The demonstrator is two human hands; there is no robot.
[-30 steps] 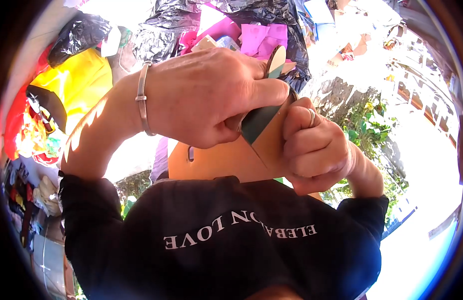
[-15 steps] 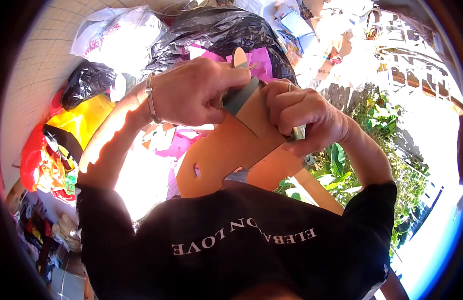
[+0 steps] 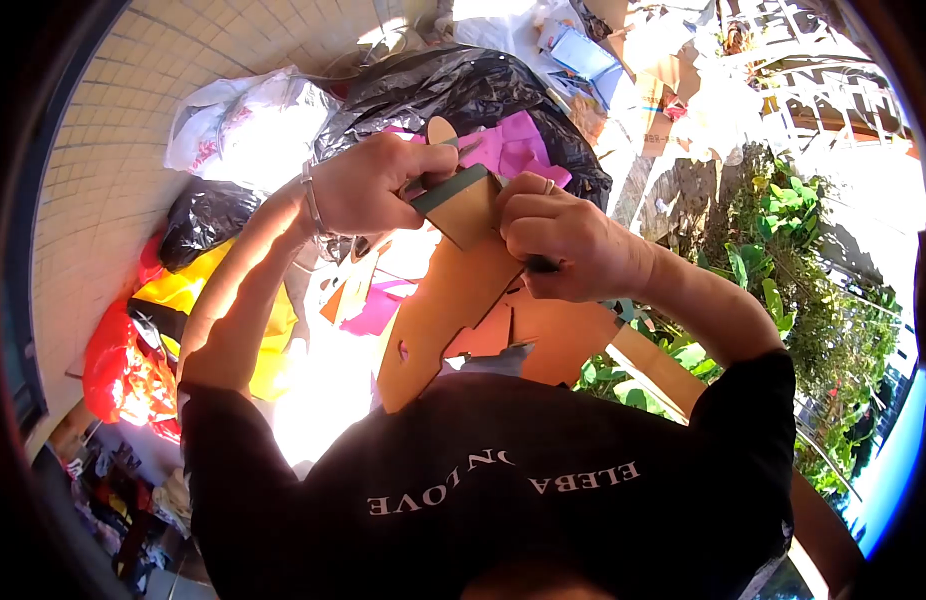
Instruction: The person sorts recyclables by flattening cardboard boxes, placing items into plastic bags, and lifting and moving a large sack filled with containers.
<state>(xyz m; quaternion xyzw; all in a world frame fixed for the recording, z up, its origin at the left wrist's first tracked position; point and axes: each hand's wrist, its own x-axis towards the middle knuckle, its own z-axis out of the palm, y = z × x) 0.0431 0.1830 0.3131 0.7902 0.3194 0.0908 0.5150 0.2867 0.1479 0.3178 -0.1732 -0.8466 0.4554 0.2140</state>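
Both hands grip the upper end of a long brown cardboard piece (image 3: 438, 310), which has a dark green band and a small slot near its lower end. My left hand (image 3: 373, 185), wearing a bracelet, pinches the edge beside the green band. Above its fingers sticks up a beige rounded tab (image 3: 442, 130); what it belongs to is hidden. My right hand (image 3: 573, 240), with a ring, is closed on the cardboard's right edge. A folded flap (image 3: 466, 210) stands between the hands. Below the right hand is another orange-brown cardboard sheet (image 3: 563, 335).
Beyond the hands lie a black plastic bag (image 3: 423, 90), pink sheets (image 3: 513, 145) and a white bag (image 3: 248, 125). Red (image 3: 128, 350) and yellow bags sit at left by a tiled wall (image 3: 183, 50). Green plants (image 3: 783, 220) grow at right, near a wooden board (image 3: 658, 375).
Both hands and the cardboard have shifted left in view, with the right hand lower. The cardboard hangs more steeply, and its folded flap shows more fully. The camera view has shifted too.
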